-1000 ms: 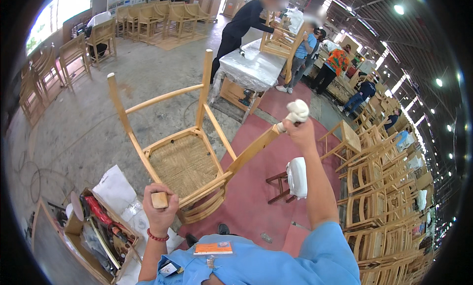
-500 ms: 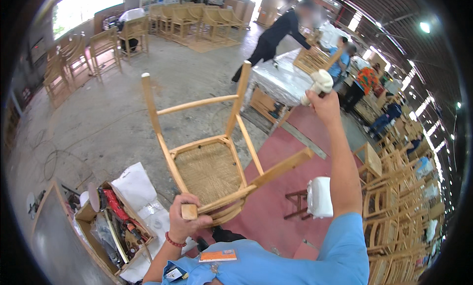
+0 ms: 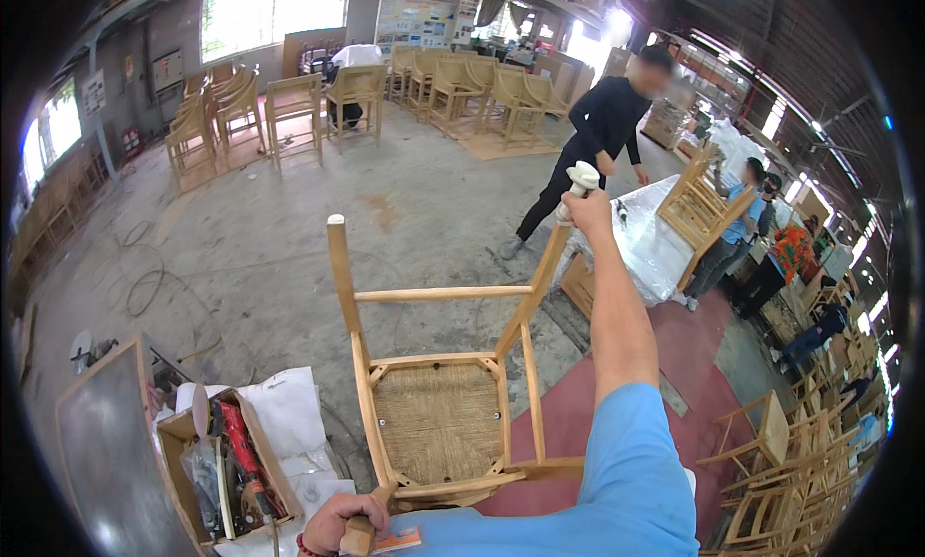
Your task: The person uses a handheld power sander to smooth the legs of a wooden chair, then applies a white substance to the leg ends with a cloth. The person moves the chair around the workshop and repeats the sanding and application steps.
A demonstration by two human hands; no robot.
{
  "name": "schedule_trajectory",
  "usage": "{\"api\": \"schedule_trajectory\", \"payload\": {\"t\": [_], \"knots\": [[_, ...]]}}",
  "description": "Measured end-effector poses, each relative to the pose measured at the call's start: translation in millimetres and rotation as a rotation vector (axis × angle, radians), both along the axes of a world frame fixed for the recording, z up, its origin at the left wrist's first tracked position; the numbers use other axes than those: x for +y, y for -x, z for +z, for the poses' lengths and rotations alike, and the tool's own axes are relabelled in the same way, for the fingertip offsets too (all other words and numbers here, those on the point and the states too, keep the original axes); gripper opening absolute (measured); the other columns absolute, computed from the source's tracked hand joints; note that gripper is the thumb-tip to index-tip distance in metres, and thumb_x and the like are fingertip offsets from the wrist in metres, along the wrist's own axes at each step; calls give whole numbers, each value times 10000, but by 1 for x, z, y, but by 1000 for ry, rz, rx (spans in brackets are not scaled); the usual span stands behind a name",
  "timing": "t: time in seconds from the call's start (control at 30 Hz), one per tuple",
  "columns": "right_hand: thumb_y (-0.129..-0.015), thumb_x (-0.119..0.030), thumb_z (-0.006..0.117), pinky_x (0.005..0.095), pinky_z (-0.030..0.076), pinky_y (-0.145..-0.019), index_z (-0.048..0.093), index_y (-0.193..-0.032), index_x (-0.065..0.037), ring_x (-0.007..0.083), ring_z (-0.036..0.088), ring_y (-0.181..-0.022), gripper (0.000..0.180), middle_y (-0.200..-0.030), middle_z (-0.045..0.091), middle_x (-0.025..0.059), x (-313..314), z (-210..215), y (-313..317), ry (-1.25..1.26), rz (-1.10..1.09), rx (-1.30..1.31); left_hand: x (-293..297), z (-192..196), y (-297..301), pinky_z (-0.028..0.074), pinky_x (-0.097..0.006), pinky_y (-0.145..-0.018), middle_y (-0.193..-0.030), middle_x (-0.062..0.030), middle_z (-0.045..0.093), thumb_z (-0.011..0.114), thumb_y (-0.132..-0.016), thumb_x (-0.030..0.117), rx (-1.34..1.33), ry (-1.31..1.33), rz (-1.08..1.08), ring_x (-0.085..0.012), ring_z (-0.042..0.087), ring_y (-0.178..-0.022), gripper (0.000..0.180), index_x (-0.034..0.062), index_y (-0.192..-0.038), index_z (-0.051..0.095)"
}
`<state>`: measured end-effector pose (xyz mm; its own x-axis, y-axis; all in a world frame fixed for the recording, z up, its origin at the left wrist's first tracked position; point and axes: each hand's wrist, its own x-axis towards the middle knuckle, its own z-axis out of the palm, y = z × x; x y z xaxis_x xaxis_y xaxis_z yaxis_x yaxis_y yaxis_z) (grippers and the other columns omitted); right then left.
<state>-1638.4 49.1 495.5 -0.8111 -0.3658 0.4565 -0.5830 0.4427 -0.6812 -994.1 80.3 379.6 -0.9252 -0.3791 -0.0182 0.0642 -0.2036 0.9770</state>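
While grey concrete floor (image 3: 260, 239) fills much of the view, a red floor covering (image 3: 708, 412) stretches to the right of the person's work. Ahead and right, a bench (image 3: 641, 244) wrapped in clear plastic carries a second chair (image 3: 694, 205), with a person in dark clothing (image 3: 607, 123) standing beside it. Directly before the wearer is a light wooden chair (image 3: 438, 417), tipped so that the woven seat's underside faces up and two legs point away, joined by a crossbar. Left of it, next to a white sheet (image 3: 289, 412), an open box (image 3: 267, 446) holds a red power tool (image 3: 239, 441) and other items.

At the far end of the chair's right-hand leg is the right hand (image 3: 588, 213), its fingers closed around a white wad (image 3: 583, 174); whether they also press the wood, I cannot tell. Low at the near edge, the left hand (image 3: 337, 523) has its fingers wrapped around a squared wooden end (image 3: 357, 536).
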Motion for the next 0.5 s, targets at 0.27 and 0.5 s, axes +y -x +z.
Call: {"api": "schedule_trajectory", "payload": {"t": [0.27, 0.5], "knots": [[-748, -331, 718, 449, 534, -823, 684, -1023, 47, 399, 693, -905, 469, -947, 714, 244, 7, 0, 3, 119, 15, 144, -4, 4, 3, 425, -307, -648, -735, -91, 584, 392, -822, 862, -34, -105, -97, -188, 540, -682, 872, 13, -738, 568], [-753, -348, 719, 435, 532, -848, 687, -1002, 62, 381, 694, -943, 481, -955, 709, 260, 14, -20, 12, 66, -76, 215, -6, -9, 0, 464, -317, -662, -791, -111, 625, 499, -923, 643, -7, -180, -121, -200, 581, -723, 672, -9, -815, 620]]}}
